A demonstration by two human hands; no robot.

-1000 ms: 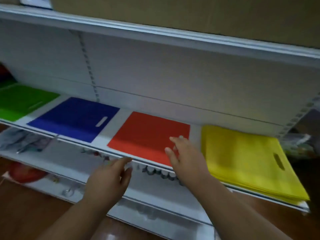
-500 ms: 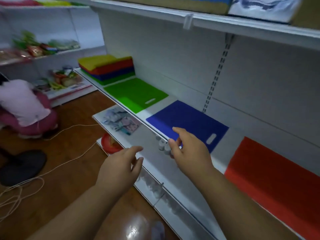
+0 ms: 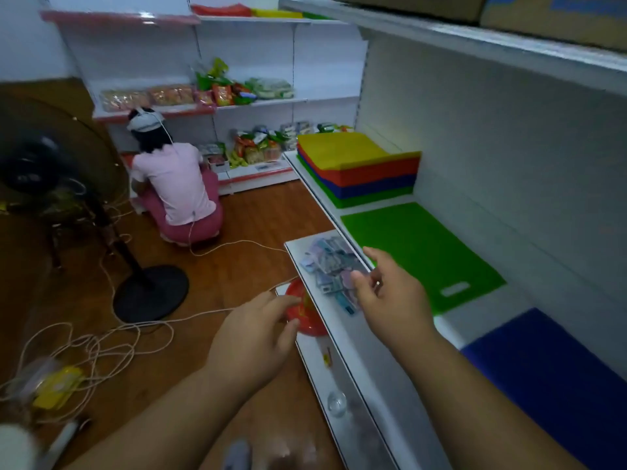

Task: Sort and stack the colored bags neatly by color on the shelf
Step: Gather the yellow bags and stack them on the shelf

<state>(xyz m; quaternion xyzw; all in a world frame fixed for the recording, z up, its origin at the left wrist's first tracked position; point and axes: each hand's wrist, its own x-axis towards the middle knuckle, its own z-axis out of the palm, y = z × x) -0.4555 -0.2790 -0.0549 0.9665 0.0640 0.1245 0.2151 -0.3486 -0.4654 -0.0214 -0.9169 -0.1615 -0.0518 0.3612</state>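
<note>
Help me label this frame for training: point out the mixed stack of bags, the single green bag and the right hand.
mixed stack of bags [image 3: 342, 149], head view, on its yellow top layer.
green bag [image 3: 417, 245], head view, middle of its flat face.
right hand [image 3: 393, 296], head view, back of the hand.

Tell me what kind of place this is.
Probably a small shop or a mock-up of one: white retail shelving lines the walls, snack packets fill the far shelves, and flat colored bags lie on the near shelf. A standing fan and loose cables sit on the wooden floor.

No legible text, label or number on any surface.
</note>
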